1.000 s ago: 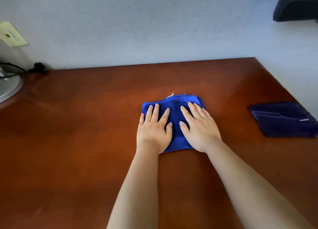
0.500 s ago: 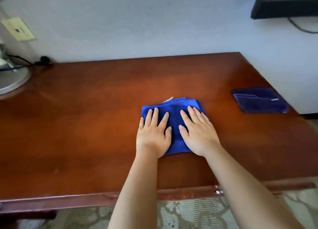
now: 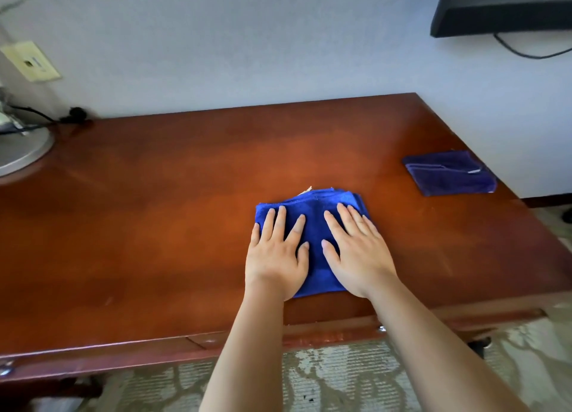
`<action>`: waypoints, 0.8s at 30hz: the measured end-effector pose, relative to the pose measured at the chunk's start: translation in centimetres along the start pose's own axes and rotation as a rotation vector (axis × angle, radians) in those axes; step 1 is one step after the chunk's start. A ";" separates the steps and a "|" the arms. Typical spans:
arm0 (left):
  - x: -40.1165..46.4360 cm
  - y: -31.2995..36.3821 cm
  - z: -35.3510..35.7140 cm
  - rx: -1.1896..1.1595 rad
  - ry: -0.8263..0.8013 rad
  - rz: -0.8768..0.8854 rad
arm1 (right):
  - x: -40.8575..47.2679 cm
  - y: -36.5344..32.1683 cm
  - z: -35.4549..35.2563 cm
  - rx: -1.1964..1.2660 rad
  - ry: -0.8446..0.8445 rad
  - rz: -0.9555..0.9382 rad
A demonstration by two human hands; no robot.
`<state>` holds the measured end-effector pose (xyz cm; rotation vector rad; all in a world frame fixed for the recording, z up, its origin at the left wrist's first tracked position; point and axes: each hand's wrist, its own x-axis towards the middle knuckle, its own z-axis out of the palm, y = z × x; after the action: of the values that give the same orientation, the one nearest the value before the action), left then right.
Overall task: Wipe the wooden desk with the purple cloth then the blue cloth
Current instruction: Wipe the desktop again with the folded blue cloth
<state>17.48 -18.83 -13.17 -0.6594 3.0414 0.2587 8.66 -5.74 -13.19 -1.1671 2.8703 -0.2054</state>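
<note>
Both hands lie flat on the blue cloth (image 3: pixel 312 225), fingers straight and spread, pressing it down rather than gripping it. The left hand (image 3: pixel 277 256) covers the cloth's left half and the right hand (image 3: pixel 359 253) its right half, thumbs close together over the middle. The cloth is folded into a thick pad and sits on the desk (image 3: pixel 154 225) right of centre, nearer the front edge than the back. The purple cloth (image 3: pixel 448 173) lies folded near the right edge, well apart from the hands, which suggests its turn is done and the blue cloth's wipe is the step in hand.

To do it well, weight should stay even across both palms so the pad slides whole and its layers do not splay. Long overlapping strokes from the back edge to the front, worked across from one side to the other, would cover the top best. The left end calls for care: a round metal base (image 3: pixel 18 151) and cables (image 3: pixel 37 117) sit at the back left corner, so strokes there should stop short. The purple cloth will need lifting to reach the wood beneath it.
</note>
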 end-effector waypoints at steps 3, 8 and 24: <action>1.1 -0.1 -0.2 -0.010 0.009 -0.005 | 1.3 0.2 0.0 0.005 0.000 0.005; 4.8 -0.7 -0.7 -0.019 0.012 -0.026 | 5.3 0.8 0.2 0.007 0.026 -0.010; 18.7 -3.6 -2.3 0.000 0.012 -0.111 | 20.7 2.8 -0.4 0.024 0.013 -0.096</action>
<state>1.97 -30.06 -12.44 -0.8291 3.0028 0.2529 -8.11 -18.17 -12.83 -1.3057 2.8168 -0.2502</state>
